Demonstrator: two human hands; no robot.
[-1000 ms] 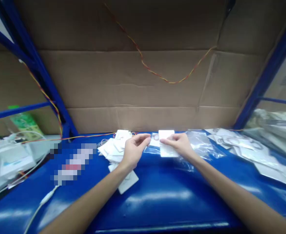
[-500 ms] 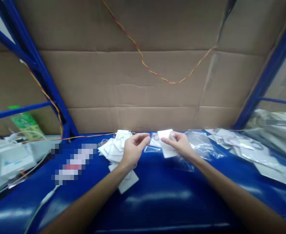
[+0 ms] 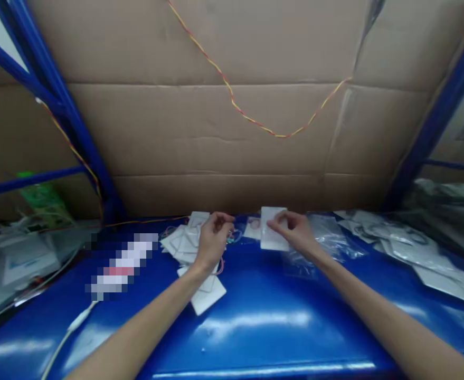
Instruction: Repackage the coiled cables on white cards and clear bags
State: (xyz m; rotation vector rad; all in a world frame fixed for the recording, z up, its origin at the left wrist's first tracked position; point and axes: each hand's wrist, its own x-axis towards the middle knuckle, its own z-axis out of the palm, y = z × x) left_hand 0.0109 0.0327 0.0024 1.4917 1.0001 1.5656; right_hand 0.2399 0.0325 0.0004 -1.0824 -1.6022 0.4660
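My right hand [image 3: 295, 229] pinches a white card [image 3: 273, 240] between thumb and fingers, holding it upright above the blue surface. My left hand [image 3: 216, 237] is closed, thumb against curled fingertips, on a thin looped cord [image 3: 236, 236] with small teal bits; its exact kind is too small to make out. Beside and partly behind that hand lies a pile of white cards [image 3: 180, 244], some with cords on them. One more white card [image 3: 210, 300] lies below the left wrist. Between the hands, farther back, is a small card in clear plastic [image 3: 252, 228].
Clear plastic bags [image 3: 330, 237] lie by my right forearm. Several bagged white cards [image 3: 406, 240] spread at the right. A white cable [image 3: 73, 323], white boxes [image 3: 29, 264] and a green package [image 3: 44, 195] are at the left. Cardboard [image 3: 216, 132] stands behind, between blue posts.
The card in my right hand is more upright and a little farther right. My left hand has moved slightly left, and the looped cord with teal bits now shows at its fingers.
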